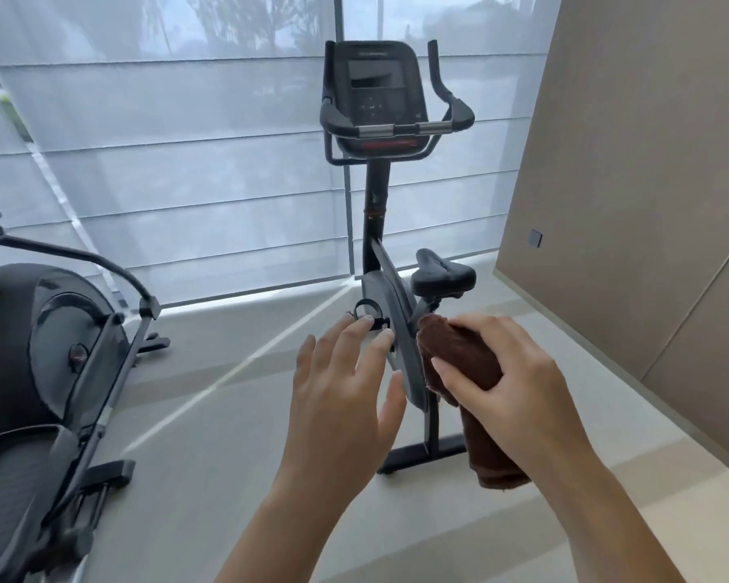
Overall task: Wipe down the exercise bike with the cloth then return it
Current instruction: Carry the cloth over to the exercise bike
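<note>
Exercise bike (390, 229) ahead, one elliptical (39, 355) left; right hand (510, 372) fingers grip one brown cloth (459, 355), left hand (346, 385) spread, empty

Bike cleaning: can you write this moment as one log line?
right hand: holds brown cloth | left hand: open, empty | exercise bike: ahead | cloth-bike contact: cannot tell

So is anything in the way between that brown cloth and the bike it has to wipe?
Nothing visible. The right hand holds the brown cloth in front of the exercise bike, beside its grey frame panel; whether it touches cannot be told. The left hand hovers open on the panel's other side, not between them.
</note>
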